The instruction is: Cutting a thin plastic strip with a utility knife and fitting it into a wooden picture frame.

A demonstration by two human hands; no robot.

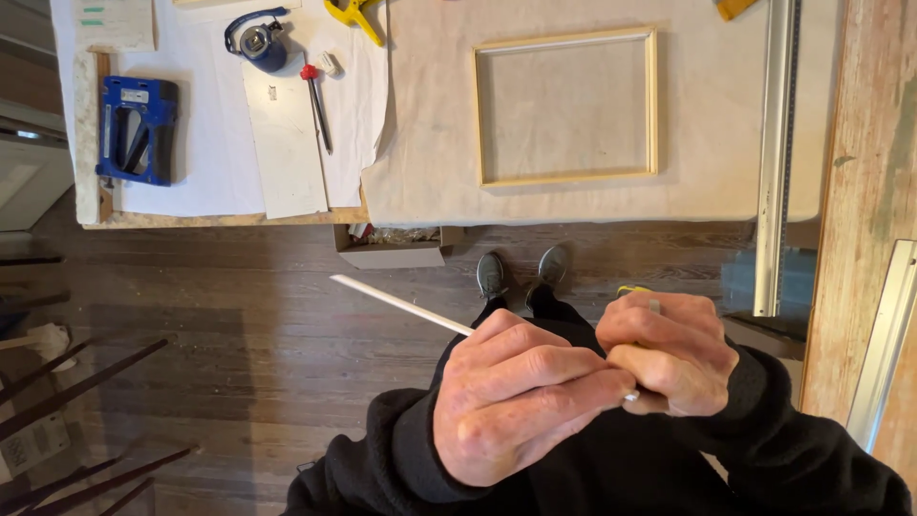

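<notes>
My left hand (521, 397) grips a thin white rod (401, 306) that sticks out up and to the left over the dark wooden floor. My right hand (673, 349) is closed against the rod's near end, and a bit of something yellow (632, 290) shows above its fingers. Both hands touch each other in front of my black sleeves. What the right hand grips is mostly hidden by its fingers.
A light wooden frame (566, 105) lies on the cloth-covered worktable (430, 182). On the table also lie a blue tool (137, 129), a tape measure (258, 40), a red-capped pen (317, 110), a yellow clamp (355, 17) and a long metal rail (776, 143). A cardboard box (390, 247) sits under the table edge.
</notes>
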